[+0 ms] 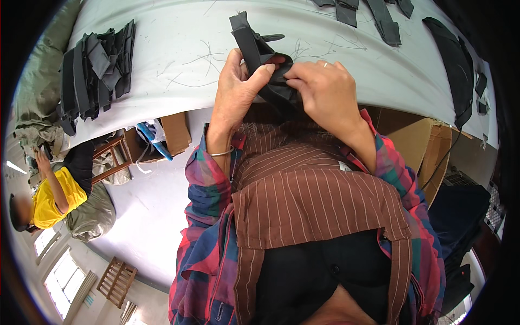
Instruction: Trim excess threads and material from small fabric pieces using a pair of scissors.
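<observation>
A dark grey fabric piece [254, 46] is held up over the near edge of a white table [179, 65]. My left hand [234, 86] pinches it from the left, thumb on top. My right hand [325, 89], with a ring on one finger, grips the same piece from the right, fingertips meeting the left thumb. The lower part of the fabric hangs down between both hands and is partly hidden by them. A bangle sits on my left wrist. Loose threads lie on the table around the piece.
A stack of dark fabric pieces [95, 70] lies at the table's left. More dark strips [379, 19] and a black bag-like piece [455, 65] lie far right. Cardboard boxes [422, 146] stand under the table. A person in a yellow shirt [51, 197] sits at the left.
</observation>
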Action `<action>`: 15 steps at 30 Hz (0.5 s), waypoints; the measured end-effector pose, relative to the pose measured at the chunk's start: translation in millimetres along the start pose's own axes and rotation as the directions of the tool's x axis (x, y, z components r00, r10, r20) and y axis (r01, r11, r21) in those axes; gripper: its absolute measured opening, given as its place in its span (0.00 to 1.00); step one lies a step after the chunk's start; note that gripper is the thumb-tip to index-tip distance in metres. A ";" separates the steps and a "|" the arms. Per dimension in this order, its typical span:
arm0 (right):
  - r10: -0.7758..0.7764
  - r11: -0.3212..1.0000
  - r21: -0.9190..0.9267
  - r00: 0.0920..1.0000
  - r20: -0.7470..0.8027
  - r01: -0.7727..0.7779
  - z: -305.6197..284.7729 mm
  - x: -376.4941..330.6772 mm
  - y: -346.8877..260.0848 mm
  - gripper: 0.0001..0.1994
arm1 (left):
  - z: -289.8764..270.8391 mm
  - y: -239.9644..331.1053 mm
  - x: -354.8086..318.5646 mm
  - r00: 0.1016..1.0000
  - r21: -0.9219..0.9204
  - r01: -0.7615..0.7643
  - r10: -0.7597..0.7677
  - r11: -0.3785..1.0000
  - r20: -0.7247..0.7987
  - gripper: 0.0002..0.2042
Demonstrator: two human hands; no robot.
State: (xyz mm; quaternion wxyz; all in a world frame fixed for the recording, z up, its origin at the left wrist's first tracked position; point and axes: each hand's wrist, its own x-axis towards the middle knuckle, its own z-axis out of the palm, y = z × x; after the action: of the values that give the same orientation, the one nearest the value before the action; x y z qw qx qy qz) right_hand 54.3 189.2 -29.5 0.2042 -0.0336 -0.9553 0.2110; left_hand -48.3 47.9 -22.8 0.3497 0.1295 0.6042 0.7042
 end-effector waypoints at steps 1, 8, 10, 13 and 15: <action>0.062 0.992 0.107 0.998 -0.008 -0.061 -1.5 0.4 4.6 0.03 | 0.1 0.1 0.1 1.000 0.001 -0.005 0.005 1.000 -0.003 0.16; 0.415 0.756 0.536 0.909 0.049 -0.374 -31.0 -6.8 34.0 0.10 | -4.0 -3.7 2.4 0.999 0.028 -0.044 0.045 0.999 -0.023 0.16; 0.456 0.750 0.510 0.888 0.063 -0.421 -42.6 -11.5 40.9 0.10 | -5.6 -4.6 1.5 0.998 0.094 -0.049 0.052 0.994 -0.031 0.16; 0.450 0.729 0.610 0.889 -0.084 -0.311 -40.5 -24.5 73.2 0.09 | 3.1 0.9 -0.3 0.995 0.098 -0.085 0.089 0.992 -0.045 0.16; 0.526 0.732 0.546 0.847 -0.074 -0.407 -42.0 -35.0 89.5 0.10 | 0.9 9.1 -7.5 0.999 0.119 -0.051 0.051 0.992 -0.002 0.16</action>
State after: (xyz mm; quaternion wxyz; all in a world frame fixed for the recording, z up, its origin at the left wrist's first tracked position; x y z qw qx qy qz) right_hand 101.3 281.7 -45.3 0.2515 -0.2418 -0.7954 0.4956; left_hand -45.4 43.5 -12.2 0.3216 0.1638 0.6426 0.6759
